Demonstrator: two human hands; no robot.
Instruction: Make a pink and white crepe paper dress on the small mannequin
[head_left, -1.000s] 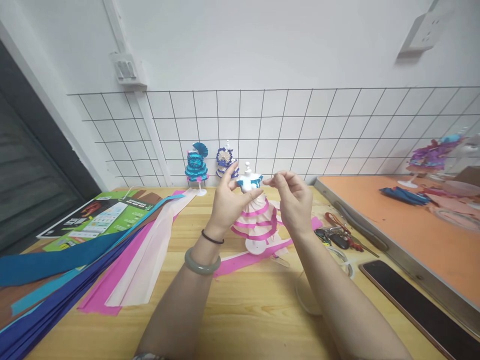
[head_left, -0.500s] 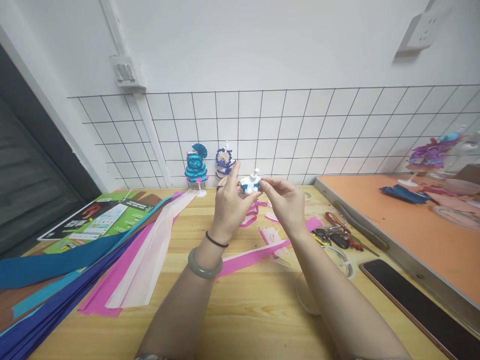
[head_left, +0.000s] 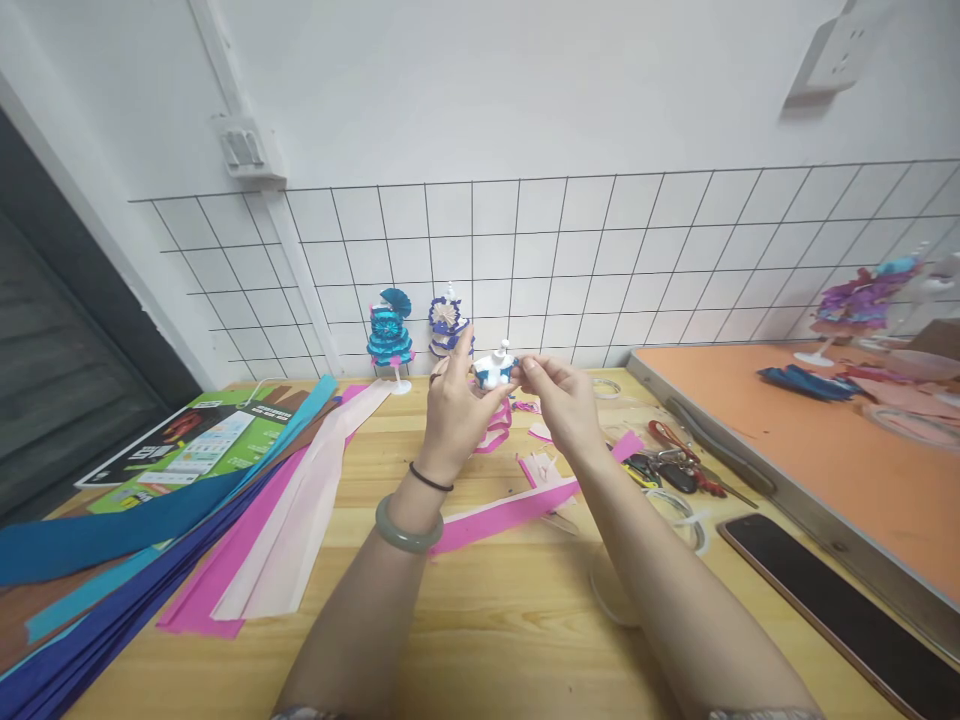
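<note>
A miniature white dress form (head_left: 495,374) with a small neck knob and blue paper trim is up in front of me, above the wooden table. My left hand (head_left: 459,405) grips its lower left side between thumb and fingers, index finger pointing up. At its right edge my right hand (head_left: 561,395) pinches the blue paper trim (head_left: 516,366) with thumb and forefinger. Pink ruffled paper (head_left: 495,428) shows below the form, partly behind my left hand; whether it is attached I cannot tell. A pink paper strip (head_left: 502,518) lies under my wrists.
Two dressed mini forms, one teal (head_left: 390,330) and one purple (head_left: 448,318), stand by the wall grid. Paper strips (head_left: 277,540) fan out at left. Keys (head_left: 679,470), tape rolls and a phone (head_left: 825,600) lie at right, beside the raised orange surface (head_left: 750,410).
The dress form has turned slightly and moved a little left and down in view, both hands keeping hold. The far end of the light blue strip at left has shifted.
</note>
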